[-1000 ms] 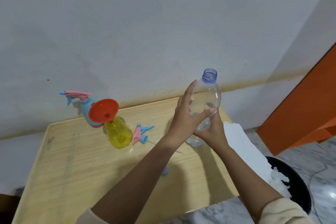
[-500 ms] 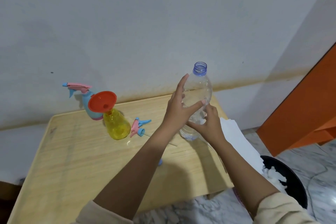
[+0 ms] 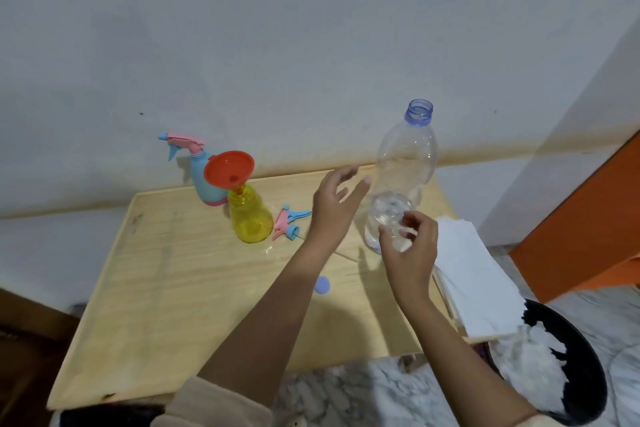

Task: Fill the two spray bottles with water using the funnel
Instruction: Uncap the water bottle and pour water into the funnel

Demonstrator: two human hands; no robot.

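A pale wooden table (image 3: 166, 288) fills the lower half of the view, pushed against a grey wall. At its right edge lies a stack of white paper sheets (image 3: 474, 274), and past the corner a black bin (image 3: 588, 388) holds crumpled white paper. Upright near the table's far right stands the clear water bottle (image 3: 405, 163), cap off, with only a little water in the bottom. The left hand (image 3: 334, 201) hangs open just beside it, fingers spread, not touching. The right hand (image 3: 410, 246) is at the bottle's base with its fingers curled loosely; whether they actually grip the plastic I cannot tell. Over to the left, the yellow spray bottle (image 3: 250, 218) stands with the orange funnel (image 3: 228, 168) seated in its neck (tilted slightly). Right behind it, the blue spray bottle (image 3: 202, 180) wears its pink trigger head. A loose spray head (image 3: 289, 227) lies beside the yellow one, and a small blue cap (image 3: 322, 285) rests mid-table.
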